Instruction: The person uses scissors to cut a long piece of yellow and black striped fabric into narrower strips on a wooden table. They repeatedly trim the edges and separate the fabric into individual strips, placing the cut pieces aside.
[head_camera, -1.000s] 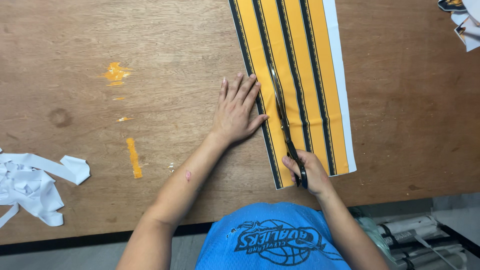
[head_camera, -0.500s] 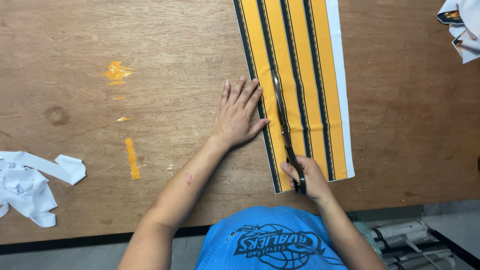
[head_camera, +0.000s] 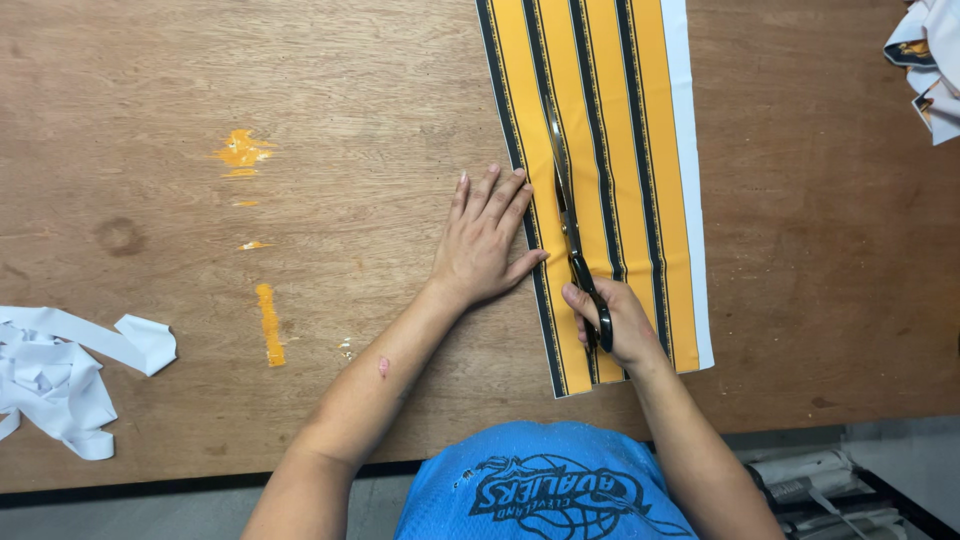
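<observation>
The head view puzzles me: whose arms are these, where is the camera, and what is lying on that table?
No machine here: a person works with bare hands, and a camera on their head looks straight down. The left hand lies flat at the left edge of a long orange sheet with black stripes, pressing it onto the wooden table. The right hand holds scissors, blades lying along a black stripe. White paper scraps sit at the left; more cut pieces lie in the upper right corner.
</observation>
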